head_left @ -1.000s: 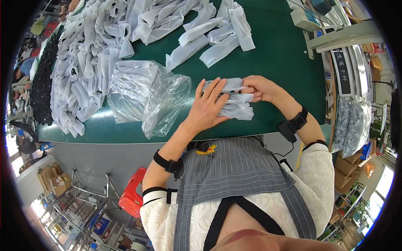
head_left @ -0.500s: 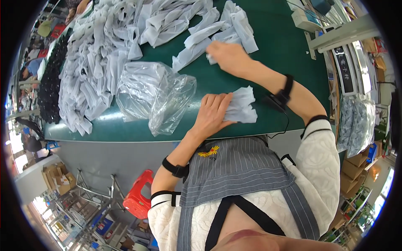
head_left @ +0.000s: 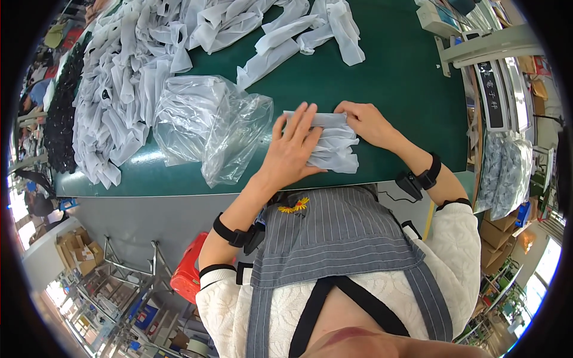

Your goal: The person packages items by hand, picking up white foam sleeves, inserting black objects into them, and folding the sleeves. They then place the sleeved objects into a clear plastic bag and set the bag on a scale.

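A small stack of whitish folded strips, thin and slightly see-through, lies on the green table close in front of me. My left hand rests over its left side, fingers stretched and apart. At the stack's far edge, one more folded strip lies crosswise. My right hand pinches the right end of that strip between thumb and fingers. Whether the strips are bare cloth or wrapped in film I cannot tell.
Left of my hands sits a clear plastic bag with whitish pieces inside. Behind it spreads a large heap of similar strips, with several loose strips farther right. A black heap lies at far left. The table meets equipment at right.
My right hand has come back from the loose strips to the stack, and a strip now lies at its far edge. My left hand has spread its fingers and shifted slightly left.
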The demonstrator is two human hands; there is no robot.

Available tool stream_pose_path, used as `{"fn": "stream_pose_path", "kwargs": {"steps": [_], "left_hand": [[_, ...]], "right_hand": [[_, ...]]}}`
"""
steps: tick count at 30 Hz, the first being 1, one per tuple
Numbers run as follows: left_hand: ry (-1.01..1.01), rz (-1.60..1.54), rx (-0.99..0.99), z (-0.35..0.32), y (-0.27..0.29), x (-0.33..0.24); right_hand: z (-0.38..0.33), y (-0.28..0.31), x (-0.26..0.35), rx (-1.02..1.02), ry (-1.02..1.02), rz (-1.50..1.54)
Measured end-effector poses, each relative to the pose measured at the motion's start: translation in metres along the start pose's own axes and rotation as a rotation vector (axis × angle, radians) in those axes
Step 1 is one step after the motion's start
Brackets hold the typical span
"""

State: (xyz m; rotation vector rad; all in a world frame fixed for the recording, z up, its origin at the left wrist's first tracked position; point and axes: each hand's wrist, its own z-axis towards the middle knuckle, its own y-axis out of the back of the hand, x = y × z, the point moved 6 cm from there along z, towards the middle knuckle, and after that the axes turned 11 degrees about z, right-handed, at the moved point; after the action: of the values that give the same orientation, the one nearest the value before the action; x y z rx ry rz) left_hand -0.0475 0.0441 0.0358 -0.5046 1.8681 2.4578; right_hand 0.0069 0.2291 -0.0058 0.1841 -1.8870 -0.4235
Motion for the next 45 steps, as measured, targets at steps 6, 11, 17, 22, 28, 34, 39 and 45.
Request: {"fn": "stream_pose_path", "kwargs": {"steps": [6, 11, 17, 22, 28, 34, 39, 45], "left_hand": [[0.057, -0.084, 0.021, 0.003, -0.006, 0.005], [0.122, -0.093, -0.012, -0.002, -0.012, 0.005], [0.305, -0.435, -0.034, -0.037, -0.002, 0.027], [0.551, -0.922, -0.362, -0.03, -0.018, 0.028], [0.474, -0.665, -0.416, -0.044, 0.026, 0.035], [0.547, 0.243, -0.455, -0.106, 0.09, 0.059], [0.633, 0.409, -0.373, -0.111, 0.063, 0.064], [0.13, -0.048, -0.177, -0.062, 0.027, -0.004]], "right_hand": [[-0.013, -0.008, 0.029, 0.035, 0.38, -0.54], [-0.034, -0.045, 0.059, 0.157, 0.59, -0.49], [-0.043, -0.062, 0.053, 0.199, 0.498, -0.611], [-0.045, -0.074, 0.06, 0.128, 0.531, -0.683], [-0.041, -0.073, 0.052, 0.158, 0.539, -0.673], [-0.031, -0.064, 0.048, 0.193, 0.44, -0.551], [-0.032, -0.077, 0.06, 0.182, 0.524, -0.743], [-0.032, -0.078, 0.062, 0.2, 0.521, -0.76]]}}
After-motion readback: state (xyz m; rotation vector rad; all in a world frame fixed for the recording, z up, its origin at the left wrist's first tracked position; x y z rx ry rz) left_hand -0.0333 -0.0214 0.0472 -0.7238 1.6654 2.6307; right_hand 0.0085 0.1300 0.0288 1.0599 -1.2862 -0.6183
